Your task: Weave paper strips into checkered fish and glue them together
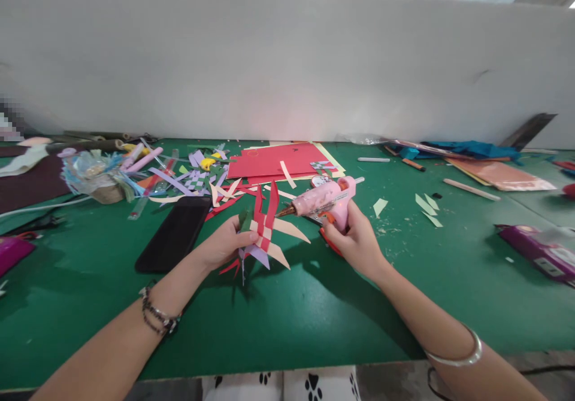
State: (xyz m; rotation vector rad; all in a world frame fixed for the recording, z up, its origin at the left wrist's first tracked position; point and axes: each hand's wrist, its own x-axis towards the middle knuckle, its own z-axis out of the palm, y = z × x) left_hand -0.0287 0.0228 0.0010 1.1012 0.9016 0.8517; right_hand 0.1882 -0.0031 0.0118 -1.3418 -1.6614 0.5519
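Observation:
My left hand (pixel 227 242) is closed on a woven paper piece (pixel 263 227) made of red, cream, green and lilac strips, its pointed ends sticking out to several sides. Wrapped around the handle of a pink glue gun (pixel 321 200) is my right hand (pixel 359 242). The gun's nozzle points left, right beside the red strips at the top of the woven piece; I cannot tell whether it touches them. A clear glue stick pokes out of the gun's back end. Under the gun, a red-handled tool (pixel 331 242) lies partly hidden on the table.
A black phone (pixel 174 233) lies left of my left hand. Loose strips and small woven pieces (pixel 197 176) are heaped behind it, near red paper sheets (pixel 274 160). Green paper scraps (pixel 426 204) and a purple pouch (pixel 536 250) lie right. A white partition (pixel 287 60) closes off the back.

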